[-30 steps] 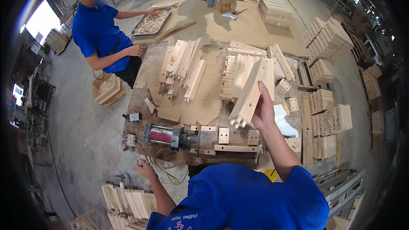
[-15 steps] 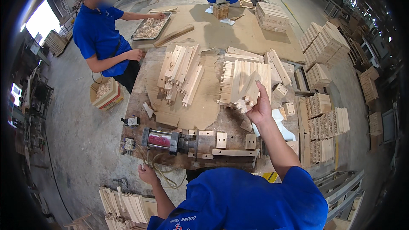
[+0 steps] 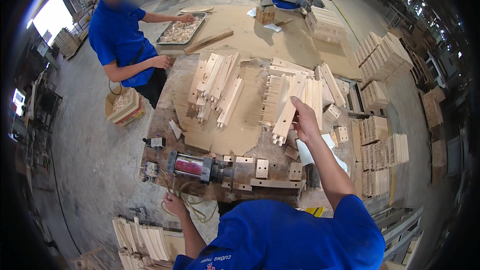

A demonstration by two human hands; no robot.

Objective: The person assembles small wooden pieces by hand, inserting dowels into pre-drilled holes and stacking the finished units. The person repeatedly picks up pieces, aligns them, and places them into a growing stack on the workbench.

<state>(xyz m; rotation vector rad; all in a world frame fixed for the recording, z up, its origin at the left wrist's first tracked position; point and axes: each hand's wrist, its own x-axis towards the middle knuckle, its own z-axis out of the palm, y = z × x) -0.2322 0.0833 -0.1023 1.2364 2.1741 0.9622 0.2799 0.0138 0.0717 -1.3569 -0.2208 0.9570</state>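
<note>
My right hand (image 3: 307, 124) is closed on a pale wooden rail (image 3: 286, 116), which has drilled holes and dowel pegs on its near end. The rail is tilted over a stack of similar rails (image 3: 314, 92) on the right of the worktable. Low on the left, beside the table's front edge, my left hand (image 3: 175, 204) is closed; what it holds, if anything, I cannot make out. A thin hose (image 3: 192, 202) hangs close to it. Before me on the table lies a pneumatic cylinder (image 3: 189, 164) with a red interior, in line with small drilled wooden blocks (image 3: 261, 168).
A second pile of pegged rails (image 3: 215, 87) lies on cardboard at centre-left. One co-worker stands at the left with a hand in a tray of dowels (image 3: 181, 31); another, gloved, is by a wood stack (image 3: 325, 24). Stacked wood (image 3: 382, 152) stands at the right.
My right hand has turned the rail, so its long holed face now shows. The gloved co-worker has moved right, both hands now by the far stack. My left hand stays low.
</note>
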